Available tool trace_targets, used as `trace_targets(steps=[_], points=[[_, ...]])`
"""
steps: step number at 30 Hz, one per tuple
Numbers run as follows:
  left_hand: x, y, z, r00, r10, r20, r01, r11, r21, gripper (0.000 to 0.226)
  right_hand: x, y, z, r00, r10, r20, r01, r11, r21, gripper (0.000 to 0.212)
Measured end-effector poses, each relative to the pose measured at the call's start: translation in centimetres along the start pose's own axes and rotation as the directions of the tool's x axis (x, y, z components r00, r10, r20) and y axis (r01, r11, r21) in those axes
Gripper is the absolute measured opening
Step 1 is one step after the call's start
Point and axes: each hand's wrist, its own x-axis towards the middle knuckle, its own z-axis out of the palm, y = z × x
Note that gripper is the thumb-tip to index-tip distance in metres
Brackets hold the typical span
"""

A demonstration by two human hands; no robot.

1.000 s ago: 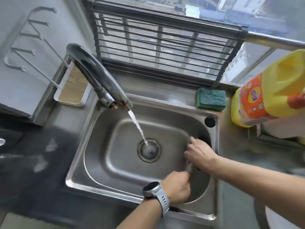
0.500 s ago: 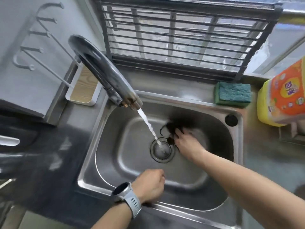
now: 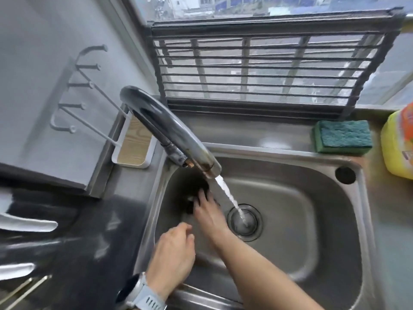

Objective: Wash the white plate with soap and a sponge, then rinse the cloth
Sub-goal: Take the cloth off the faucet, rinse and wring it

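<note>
Water runs from the steel faucet into the sink and lands on the drain. My right hand reaches across the basin and grips a dark cloth against the sink's left inner side, under the spout and left of the stream. My left hand, with a watch on the wrist, hovers over the front left of the basin, fingers loosely curled around nothing. A green sponge lies on the back rim. No white plate is clearly in view.
A yellow soap bottle stands at the right edge, beside the sponge. A barred rack leans against the window behind the sink. A small white tray sits left of the faucet. Blurred white shapes lie on the dark counter at left.
My right hand has dragged the dark cloth from the sink's right side, past the drain, to the left side. My left hand has let go of it and shifted left.
</note>
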Motion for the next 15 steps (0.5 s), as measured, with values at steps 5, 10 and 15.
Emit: trace_targets(steps=[5,10,15], points=[[1.6,-0.6,-2.2,0.989,-0.14,-0.054,0.121,0.958,-0.259,0.025,0.5,0.0,-0.8,0.909,0.409,0.084,-0.416,0.868,0.271,0.036],[2.0,1.6,-0.2,0.982,-0.163,0.097,0.183,0.947,-0.262,0.025,-9.3,1.7,1.2,0.943,-0.11,0.314,0.048,0.979,0.197,0.01],[1.8,4.0,2.8,0.959,-0.125,0.253,0.189,0.95,-0.249,0.026,-13.7,11.9,-3.6,0.918,0.144,0.37,-0.14,0.989,-0.036,0.026]])
